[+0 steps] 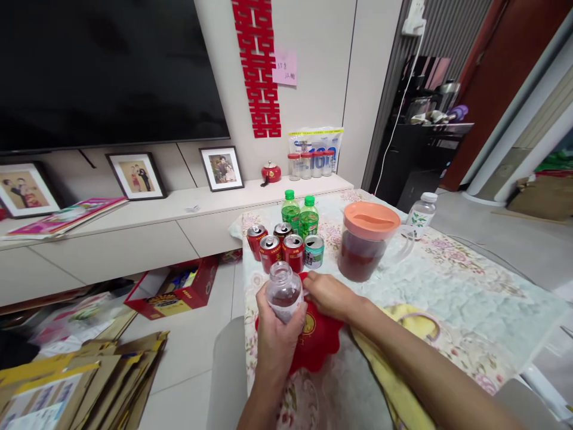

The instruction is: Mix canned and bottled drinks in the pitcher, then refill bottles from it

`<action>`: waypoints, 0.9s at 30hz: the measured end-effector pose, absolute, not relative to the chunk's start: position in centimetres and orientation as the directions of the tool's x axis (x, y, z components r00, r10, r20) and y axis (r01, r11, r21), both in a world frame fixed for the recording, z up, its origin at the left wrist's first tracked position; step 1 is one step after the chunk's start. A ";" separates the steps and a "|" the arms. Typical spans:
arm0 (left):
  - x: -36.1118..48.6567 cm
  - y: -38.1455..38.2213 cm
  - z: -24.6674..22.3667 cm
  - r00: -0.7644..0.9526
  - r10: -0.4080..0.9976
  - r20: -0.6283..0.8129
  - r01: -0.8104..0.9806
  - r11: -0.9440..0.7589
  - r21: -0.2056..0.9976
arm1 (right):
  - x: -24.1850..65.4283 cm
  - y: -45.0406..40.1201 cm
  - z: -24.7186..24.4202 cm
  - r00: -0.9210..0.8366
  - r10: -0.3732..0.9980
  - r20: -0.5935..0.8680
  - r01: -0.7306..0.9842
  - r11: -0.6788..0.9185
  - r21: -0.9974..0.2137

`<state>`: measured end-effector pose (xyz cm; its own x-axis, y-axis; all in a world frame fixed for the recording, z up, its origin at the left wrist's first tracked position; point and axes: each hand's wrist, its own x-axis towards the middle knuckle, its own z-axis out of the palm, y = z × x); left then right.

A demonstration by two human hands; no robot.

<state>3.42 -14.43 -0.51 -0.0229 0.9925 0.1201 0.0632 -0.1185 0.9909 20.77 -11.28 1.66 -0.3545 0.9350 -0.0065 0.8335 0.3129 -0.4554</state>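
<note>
My left hand (280, 334) is wrapped round a clear plastic bottle (285, 294), held upright with its mouth uncovered and some liquid inside. Just right of it, my right hand (329, 295) has its fingers curled at the far edge of a red scalloped tray (316, 349). What those fingers hold, if anything, is hidden. Beyond the hands stand several drink cans, among them a red can (293, 254) and a teal can (314, 251). Behind them are two green-capped bottles (308, 220). A lidded pitcher (364, 242) of dark reddish liquid stands to the right.
A yellow cloth (380, 376) lies under my right forearm on the floral tablecloth (452, 310). A white-capped bottle (421, 216) stands at the back right. Red-lidded jars (305, 166) line the cabinet. A red box (179, 289) and flattened cardboard (102, 382) are on the floor.
</note>
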 end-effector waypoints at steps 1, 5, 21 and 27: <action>3.7 -14.5 -0.6 -0.029 0.992 0.122 0.079 -0.120 0.990 | 21.4 -11.5 2.2 -0.326 0.945 0.027 0.814 0.295 -0.500; 4.9 -15.2 -0.9 -0.052 0.990 0.133 0.080 -0.129 0.988 | 23.7 -12.7 4.9 -0.200 0.973 0.117 0.664 0.223 -0.714; 6.2 -15.2 -2.8 -0.056 0.966 0.253 0.168 -0.241 0.956 | 21.4 -13.7 11.2 -0.311 0.947 -0.087 0.153 -0.040 -0.987; 6.5 -15.1 -3.2 -0.081 0.946 0.315 0.169 -0.298 0.939 | 20.5 -13.5 12.0 -0.316 0.940 -0.130 0.203 -0.066 -0.977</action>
